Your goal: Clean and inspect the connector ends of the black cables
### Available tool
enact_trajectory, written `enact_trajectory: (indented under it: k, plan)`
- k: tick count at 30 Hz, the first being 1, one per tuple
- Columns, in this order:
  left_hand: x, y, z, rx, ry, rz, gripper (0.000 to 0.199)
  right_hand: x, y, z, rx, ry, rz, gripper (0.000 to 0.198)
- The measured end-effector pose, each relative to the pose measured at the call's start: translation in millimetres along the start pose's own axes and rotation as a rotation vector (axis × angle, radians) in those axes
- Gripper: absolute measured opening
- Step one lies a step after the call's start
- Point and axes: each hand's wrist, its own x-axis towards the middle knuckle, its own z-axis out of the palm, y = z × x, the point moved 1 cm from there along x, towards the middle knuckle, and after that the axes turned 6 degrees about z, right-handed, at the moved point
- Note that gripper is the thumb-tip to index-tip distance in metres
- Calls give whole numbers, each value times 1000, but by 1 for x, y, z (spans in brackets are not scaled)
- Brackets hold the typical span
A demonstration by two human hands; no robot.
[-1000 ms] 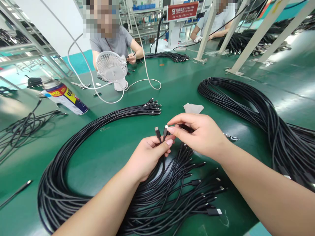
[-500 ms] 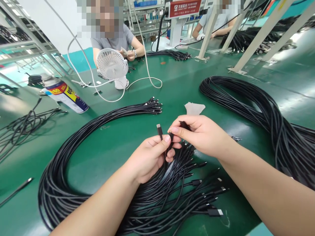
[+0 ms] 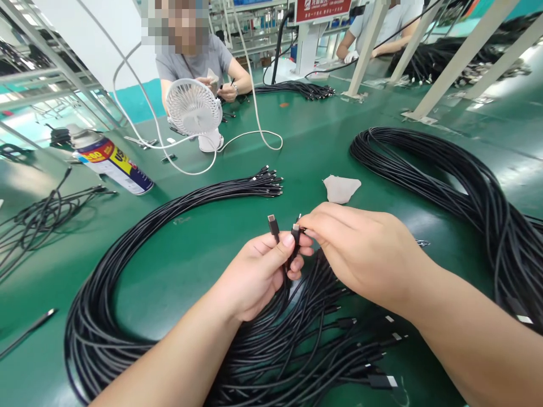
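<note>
My left hand (image 3: pixel 267 265) is closed around black USB cables. One USB-C plug (image 3: pixel 273 225) sticks up past its fingers, and a second plug (image 3: pixel 296 230) stands beside the thumb. My right hand (image 3: pixel 360 249) is pinched at that second plug, its back turned to the camera. A small dark tip shows at its fingertips, but what they hold is mostly hidden. Below both hands lies a thick bundle of black cables (image 3: pixel 271 345), many plug ends fanned to the right. The bundle curves round on the left to more plug ends (image 3: pixel 269 183).
A pale scrap of cloth or paper (image 3: pixel 341 189) lies beyond my right hand. Another cable coil (image 3: pixel 428 164) rests at right. A spray can (image 3: pixel 114 164), a white fan (image 3: pixel 194 110) and loose cables (image 3: pixel 46 212) are at left. Across the table a person (image 3: pixel 193 62) handles small items.
My right hand has rolled over and closed in on the plug by my left thumb. The dark piece seen in its grip is now mostly hidden. My left hand stays put.
</note>
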Motion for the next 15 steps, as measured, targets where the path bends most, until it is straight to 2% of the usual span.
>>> enact_trajectory:
  k: [15]
  plan:
    - [0,-1,1,50,82,54,22,-2,-7,1,-116,81,-10,27]
